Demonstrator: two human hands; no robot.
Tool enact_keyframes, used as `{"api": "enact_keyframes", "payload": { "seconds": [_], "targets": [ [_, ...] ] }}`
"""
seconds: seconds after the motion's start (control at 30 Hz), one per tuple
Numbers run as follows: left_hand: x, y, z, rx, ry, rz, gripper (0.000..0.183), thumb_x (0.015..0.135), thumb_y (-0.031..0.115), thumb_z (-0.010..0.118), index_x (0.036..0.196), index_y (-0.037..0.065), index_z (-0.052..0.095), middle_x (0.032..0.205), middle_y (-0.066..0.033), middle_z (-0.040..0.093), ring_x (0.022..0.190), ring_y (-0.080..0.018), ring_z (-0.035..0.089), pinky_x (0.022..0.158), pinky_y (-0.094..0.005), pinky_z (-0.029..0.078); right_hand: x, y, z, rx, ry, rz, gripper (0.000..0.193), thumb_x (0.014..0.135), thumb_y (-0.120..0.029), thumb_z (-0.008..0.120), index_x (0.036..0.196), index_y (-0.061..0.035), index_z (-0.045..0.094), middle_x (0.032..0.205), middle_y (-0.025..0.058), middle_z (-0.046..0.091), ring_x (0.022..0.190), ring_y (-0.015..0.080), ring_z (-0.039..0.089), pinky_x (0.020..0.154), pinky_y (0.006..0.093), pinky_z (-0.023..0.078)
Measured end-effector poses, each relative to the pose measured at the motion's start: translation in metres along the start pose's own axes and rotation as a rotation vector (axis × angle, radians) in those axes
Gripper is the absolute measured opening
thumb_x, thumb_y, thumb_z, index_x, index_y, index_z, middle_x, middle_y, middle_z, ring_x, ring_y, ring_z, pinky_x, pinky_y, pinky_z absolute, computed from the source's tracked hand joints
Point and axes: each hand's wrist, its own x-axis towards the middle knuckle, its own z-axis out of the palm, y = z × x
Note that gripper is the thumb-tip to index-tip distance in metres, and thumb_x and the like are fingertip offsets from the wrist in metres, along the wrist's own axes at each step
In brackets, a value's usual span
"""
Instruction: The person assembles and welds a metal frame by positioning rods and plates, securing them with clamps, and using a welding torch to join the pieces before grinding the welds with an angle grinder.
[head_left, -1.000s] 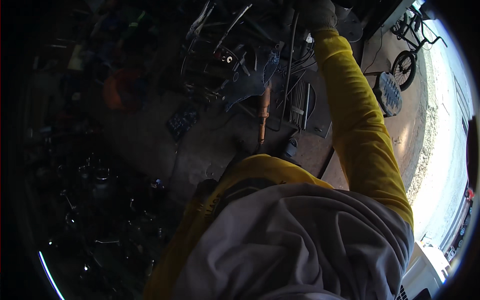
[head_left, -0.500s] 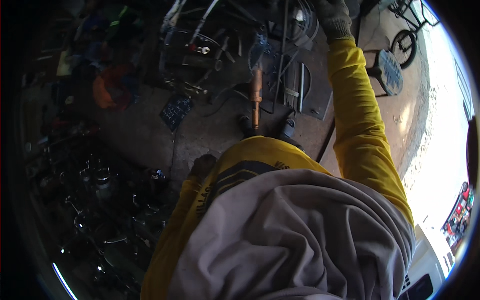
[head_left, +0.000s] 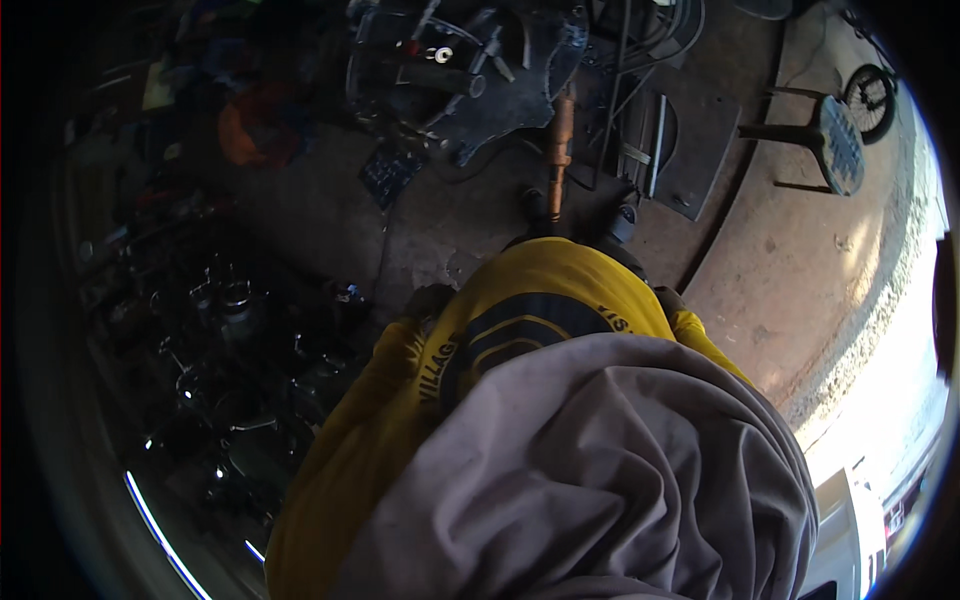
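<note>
At the person's sides, both arms hang low.

- Change: the right arm, raised a second ago toward the scrap at the top of the view, has come down. The right hand (head_left: 668, 300) now shows only as a dark gloved edge beside the yellow shirt (head_left: 540, 300). Its grip cannot be told, and nothing shows in it.
- Left hand (head_left: 427, 300): a dark gloved shape at the hip, too shadowed to tell whether it is clenched or loose.
- Judgement: the reach appears finished, with nothing carried away.
- Copper-coloured rod (head_left: 560, 150): runs from the heap of metal parts (head_left: 470, 60) down to just ahead of the shoes (head_left: 535, 205), apart from both hands.
- Edges: dark racks of metal parts (head_left: 230, 330) sit close on the left, and the heap and a flat steel plate (head_left: 690, 150) lie ahead.
- Open room: bare concrete floor (head_left: 800, 270) lies to the right, past a round stool (head_left: 835, 140) and a bicycle wheel (head_left: 868, 95).
</note>
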Motion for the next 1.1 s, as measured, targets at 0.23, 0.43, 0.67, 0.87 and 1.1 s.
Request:
{"api": "enact_keyframes", "payload": {
  "seconds": [0.23, 0.43, 0.67, 0.87, 1.1],
  "targets": [
    [0.015, 0.038, -0.078, -1.141, 0.402, -0.525, 0.028, 0.095, 0.026, 0.062, 0.107, 0.002, 0.069, 0.096, -0.0111, 0.071, 0.079, -0.0199, 0.070, 0.075, -0.0340, 0.057, 0.036, -0.097, -0.092, 0.589, 0.124, -0.087, 0.048, 0.094, -0.036, 0.066, 0.126, -0.0001, 0.062, 0.080, 0.0062, 0.061, 0.065, 0.0154, 0.060, 0.057, 0.0320, 0.055],
    [0.019, 0.057, -0.150, -1.207, 0.881, -0.434, 0.033, 0.100, 0.033, 0.058, 0.105, 0.002, 0.068, 0.082, -0.0064, 0.069, 0.068, -0.0133, 0.066, 0.064, -0.0300, 0.055, 0.026, -0.163, -0.155, 0.579, 0.358, -0.295, 0.028, 0.097, -0.032, 0.065, 0.109, -0.0068, 0.065, 0.068, 0.0002, 0.055, 0.053, 0.0134, 0.053, 0.048, 0.0300, 0.048],
    [0.018, 0.032, -0.178, -1.211, 1.253, -0.320, 0.034, 0.100, 0.038, 0.059, 0.105, 0.006, 0.071, 0.079, -0.0053, 0.071, 0.063, -0.0133, 0.067, 0.060, -0.0293, 0.052, 0.007, -0.147, -0.119, 0.419, 0.240, -0.225, 0.027, 0.097, -0.031, 0.064, 0.107, -0.0056, 0.067, 0.069, 0.0009, 0.057, 0.055, 0.0138, 0.054, 0.048, 0.0320, 0.049],
    [0.019, -0.031, -0.194, -1.201, 1.240, -0.333, 0.033, 0.099, 0.036, 0.063, 0.105, 0.004, 0.071, 0.083, -0.0064, 0.073, 0.068, -0.0149, 0.069, 0.066, -0.0312, 0.053, -0.034, -0.142, -0.082, 0.280, 0.204, -0.195, 0.040, 0.095, -0.035, 0.065, 0.116, -0.0013, 0.067, 0.071, 0.0044, 0.061, 0.055, 0.0154, 0.059, 0.054, 0.0315, 0.053],
    [0.032, -0.102, -0.244, -1.131, 1.313, -0.098, 0.027, 0.097, 0.029, 0.066, 0.105, 0.003, 0.071, 0.087, -0.0067, 0.073, 0.078, -0.0152, 0.070, 0.071, -0.0319, 0.054, -0.077, -0.164, -0.041, 0.490, 0.452, 0.000, 0.044, 0.095, -0.035, 0.065, 0.123, -0.0015, 0.061, 0.074, 0.0032, 0.061, 0.059, 0.0151, 0.059, 0.054, 0.0322, 0.054]
  ]
}}
